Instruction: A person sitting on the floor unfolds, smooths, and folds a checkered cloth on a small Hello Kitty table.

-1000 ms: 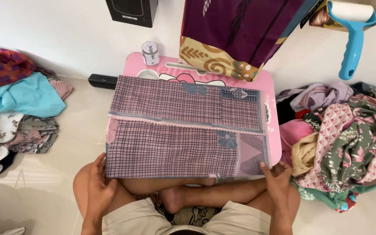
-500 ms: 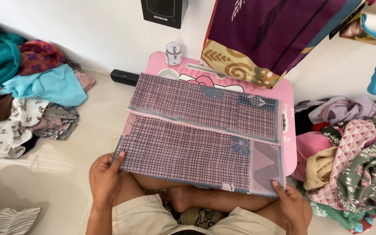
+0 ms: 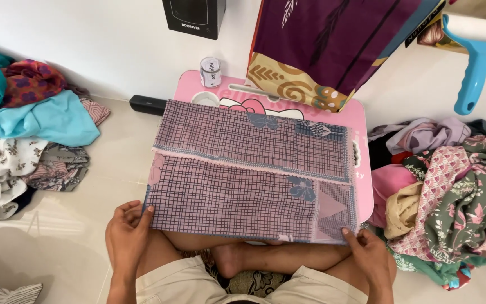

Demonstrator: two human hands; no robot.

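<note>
Seated cross-legged, a person pinches the near corners of a checked pink cloth (image 3: 248, 180) spread over a pink lap table (image 3: 361, 121), left hand (image 3: 126, 233) and right hand (image 3: 369, 256) each gripping the hem; even tension would likely keep its edges aligned.

— How many views, and from where?

— One only. It sits on my head and looks steeply down over my crossed legs to the floor ahead of me.

— Facing?

— Forward toward the white wall (image 3: 85, 50), which closes off the top of the picture.

— How near?

— Close. My left hand (image 3: 126, 236) and right hand (image 3: 369, 256) sit at the bottom edge, the pink lap table (image 3: 361, 121) mid-picture.

— Shared ground with another view?

— No second view to compare.
</note>
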